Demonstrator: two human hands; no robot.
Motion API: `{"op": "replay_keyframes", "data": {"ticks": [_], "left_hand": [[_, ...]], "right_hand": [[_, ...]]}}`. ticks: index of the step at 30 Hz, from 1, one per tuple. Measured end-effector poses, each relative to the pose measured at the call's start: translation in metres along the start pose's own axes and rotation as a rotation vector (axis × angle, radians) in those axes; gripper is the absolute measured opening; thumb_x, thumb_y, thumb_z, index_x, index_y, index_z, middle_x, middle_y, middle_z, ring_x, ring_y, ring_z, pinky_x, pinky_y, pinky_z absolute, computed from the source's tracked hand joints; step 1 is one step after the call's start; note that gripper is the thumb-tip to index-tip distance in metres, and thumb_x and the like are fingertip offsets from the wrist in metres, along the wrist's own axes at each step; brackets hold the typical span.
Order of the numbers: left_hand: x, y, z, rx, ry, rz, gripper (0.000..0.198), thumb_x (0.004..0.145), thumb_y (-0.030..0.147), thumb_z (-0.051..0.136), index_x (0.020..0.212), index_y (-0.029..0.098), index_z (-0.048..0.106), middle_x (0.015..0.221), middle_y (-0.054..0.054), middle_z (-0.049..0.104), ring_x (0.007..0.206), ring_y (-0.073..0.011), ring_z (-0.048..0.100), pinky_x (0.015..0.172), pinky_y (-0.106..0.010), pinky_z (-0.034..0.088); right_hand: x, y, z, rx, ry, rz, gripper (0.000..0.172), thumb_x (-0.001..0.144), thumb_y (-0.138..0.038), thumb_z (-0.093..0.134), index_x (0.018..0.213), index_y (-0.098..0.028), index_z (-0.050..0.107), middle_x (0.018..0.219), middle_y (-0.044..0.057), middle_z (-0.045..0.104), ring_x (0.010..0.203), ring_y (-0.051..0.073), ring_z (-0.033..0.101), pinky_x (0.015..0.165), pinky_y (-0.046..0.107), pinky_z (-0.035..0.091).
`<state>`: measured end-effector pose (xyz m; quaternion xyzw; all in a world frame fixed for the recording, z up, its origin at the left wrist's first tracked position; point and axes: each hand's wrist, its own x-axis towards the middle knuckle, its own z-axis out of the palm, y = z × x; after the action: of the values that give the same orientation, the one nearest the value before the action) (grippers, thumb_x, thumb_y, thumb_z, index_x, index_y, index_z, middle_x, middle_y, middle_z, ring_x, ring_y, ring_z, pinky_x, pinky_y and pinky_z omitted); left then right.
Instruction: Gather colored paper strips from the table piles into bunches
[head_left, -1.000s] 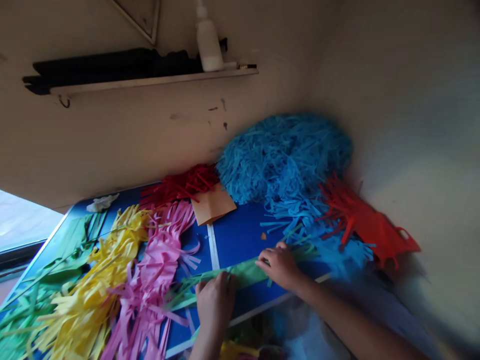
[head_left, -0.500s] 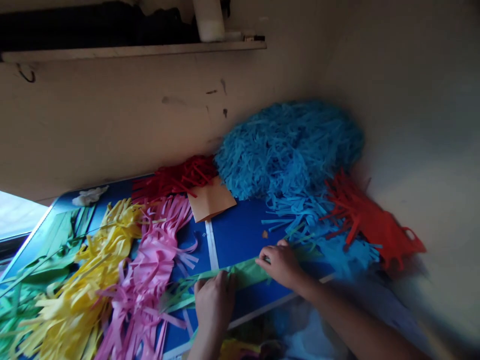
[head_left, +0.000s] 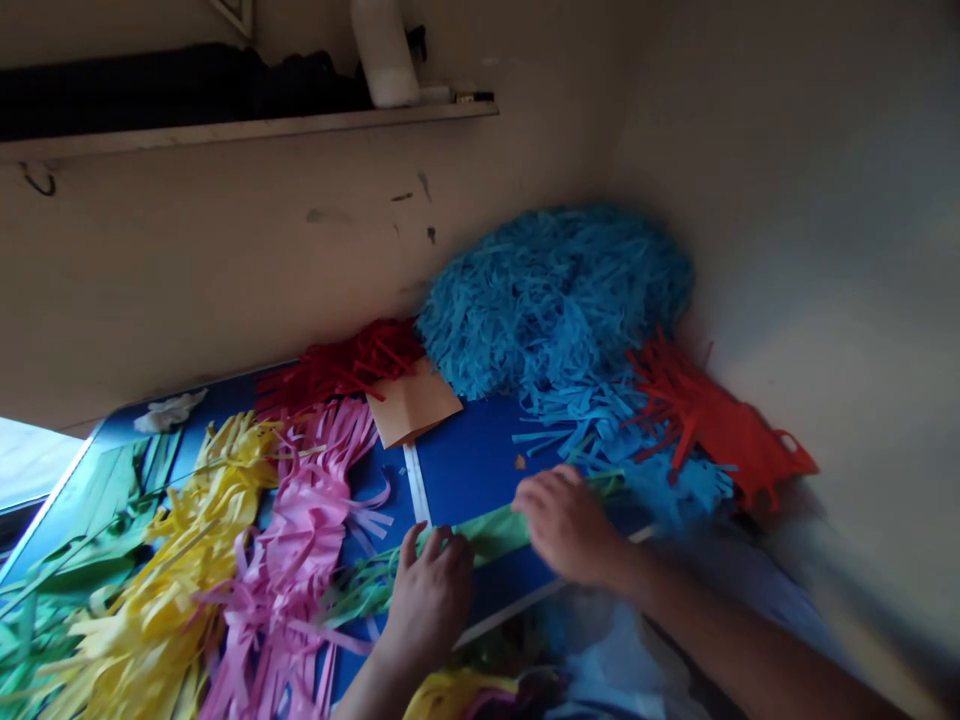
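Left hand: the left hand (head_left: 429,592) is laid palm down on the green paper strip (head_left: 491,533), fingers spread a little and pressed flat on it, at about 6 o'clock of the blue table (head_left: 480,465).
Right hand: the right hand (head_left: 568,524) is set on the same strip at 3 o'clock of the left hand, near it but apart; the fingers are curled over the strip's edge, and whether the paper is pinched or only pressed cannot be told because of blur.
Green paper strip: it is stretched flat between the two hands along the near edge of the table, and its fringed end is fanned out at 9 o'clock of the left hand, touching the pink fringe (head_left: 300,545).
Pink fringe: it is heaped at 9 o'clock of the left hand, with the yellow fringe (head_left: 172,560) just beside it further toward 9 o'clock.
Green fringe: more green fringe (head_left: 67,560) is spread at the far 9 o'clock end of the table.
Blue shredded paper: a large blue heap (head_left: 555,300) is piled against the wall at 12 o'clock of the right hand.
Red fringe: one red fringe (head_left: 720,425) is seen at 2 o'clock of the right hand, another red bundle (head_left: 337,365) at 11 o'clock of the left hand.
Tan paper: a folded tan paper (head_left: 412,405) is lain between the red bundle and the blue heap.
Shelf: a shelf (head_left: 247,125) is fixed to the wall at 12 o'clock, with a white bottle (head_left: 382,50) stood on it.
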<state>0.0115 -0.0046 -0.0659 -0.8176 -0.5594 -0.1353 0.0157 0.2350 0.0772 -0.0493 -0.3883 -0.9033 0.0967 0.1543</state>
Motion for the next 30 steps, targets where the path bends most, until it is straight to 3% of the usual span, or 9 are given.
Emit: {"op": "replay_keyframes", "data": {"ticks": [3, 9, 12, 16, 20, 23, 26, 30], "left_hand": [[0.001, 0.009, -0.008, -0.037, -0.031, -0.065, 0.02, 0.08, 0.021, 0.06, 0.098, 0.025, 0.068, 0.097, -0.004, 0.073, 0.104, -0.0272, 0.06, 0.108, -0.055, 0.024], [0.007, 0.009, -0.007, -0.017, -0.031, -0.103, 0.033, 0.075, 0.004, 0.053, 0.095, 0.024, 0.07, 0.093, -0.003, 0.074, 0.104, -0.0259, 0.063, 0.112, -0.058, 0.018], [0.006, 0.002, -0.005, -0.041, 0.007, -0.105, 0.028, 0.079, 0.005, 0.053, 0.089, 0.025, 0.071, 0.088, 0.0, 0.075, 0.101, -0.0241, 0.064, 0.112, -0.057, 0.018], [0.004, -0.002, -0.006, -0.074, 0.016, -0.111, 0.022, 0.076, 0.012, 0.06, 0.09, 0.026, 0.07, 0.09, 0.0, 0.075, 0.101, -0.0258, 0.064, 0.112, -0.058, 0.019], [0.005, 0.001, -0.006, -0.064, 0.017, -0.132, 0.016, 0.081, 0.034, 0.067, 0.094, 0.024, 0.069, 0.093, -0.003, 0.074, 0.1, -0.0273, 0.063, 0.112, -0.059, 0.019], [0.007, 0.0, -0.003, 0.0, 0.02, -0.113, 0.009, 0.088, 0.025, 0.061, 0.09, 0.025, 0.07, 0.088, -0.001, 0.074, 0.097, -0.024, 0.064, 0.113, -0.057, 0.018], [0.006, -0.008, 0.0, -0.008, 0.03, -0.078, 0.018, 0.09, 0.017, 0.057, 0.086, 0.029, 0.07, 0.086, 0.003, 0.075, 0.097, -0.0213, 0.065, 0.113, -0.053, 0.018], [0.006, -0.022, 0.001, -0.114, 0.056, -0.14, 0.021, 0.092, 0.024, 0.054, 0.081, 0.029, 0.072, 0.086, 0.001, 0.075, 0.091, -0.0212, 0.064, 0.103, -0.047, 0.029]], "right_hand": [[-0.006, -0.012, 0.014, 0.111, -0.164, -0.245, 0.024, 0.077, -0.017, 0.058, 0.101, -0.019, 0.061, 0.102, 0.007, 0.066, 0.096, 0.023, 0.054, 0.095, 0.041, 0.027], [-0.003, 0.003, 0.03, 0.201, -0.158, -0.167, 0.04, 0.066, -0.01, 0.053, 0.104, -0.018, 0.06, 0.104, 0.006, 0.066, 0.096, 0.022, 0.055, 0.092, 0.04, 0.027], [-0.001, 0.009, 0.027, 0.182, -0.149, -0.15, 0.032, 0.066, -0.01, 0.054, 0.096, -0.019, 0.063, 0.098, 0.006, 0.066, 0.091, 0.022, 0.055, 0.089, 0.04, 0.027], [-0.001, 0.014, 0.027, 0.209, -0.115, -0.069, 0.013, 0.074, -0.012, 0.058, 0.082, -0.019, 0.065, 0.089, 0.003, 0.066, 0.085, 0.019, 0.056, 0.085, 0.037, 0.027], [0.0, 0.017, 0.029, 0.264, -0.081, -0.031, 0.009, 0.085, -0.017, 0.061, 0.08, -0.021, 0.067, 0.086, 0.001, 0.067, 0.084, 0.017, 0.056, 0.084, 0.035, 0.027], [0.001, 0.018, 0.029, 0.25, -0.082, -0.018, 0.012, 0.089, -0.019, 0.061, 0.078, -0.02, 0.067, 0.085, 0.0, 0.066, 0.083, 0.016, 0.055, 0.083, 0.034, 0.027], [0.003, 0.017, 0.029, 0.213, -0.078, 0.005, 0.016, 0.092, -0.021, 0.06, 0.077, -0.019, 0.067, 0.085, 0.0, 0.065, 0.083, 0.016, 0.054, 0.081, 0.034, 0.027], [0.005, 0.016, 0.032, 0.129, -0.065, 0.058, 0.02, 0.093, -0.025, 0.059, 0.075, -0.019, 0.065, 0.085, 0.001, 0.063, 0.084, 0.017, 0.051, 0.079, 0.034, 0.027]]}}
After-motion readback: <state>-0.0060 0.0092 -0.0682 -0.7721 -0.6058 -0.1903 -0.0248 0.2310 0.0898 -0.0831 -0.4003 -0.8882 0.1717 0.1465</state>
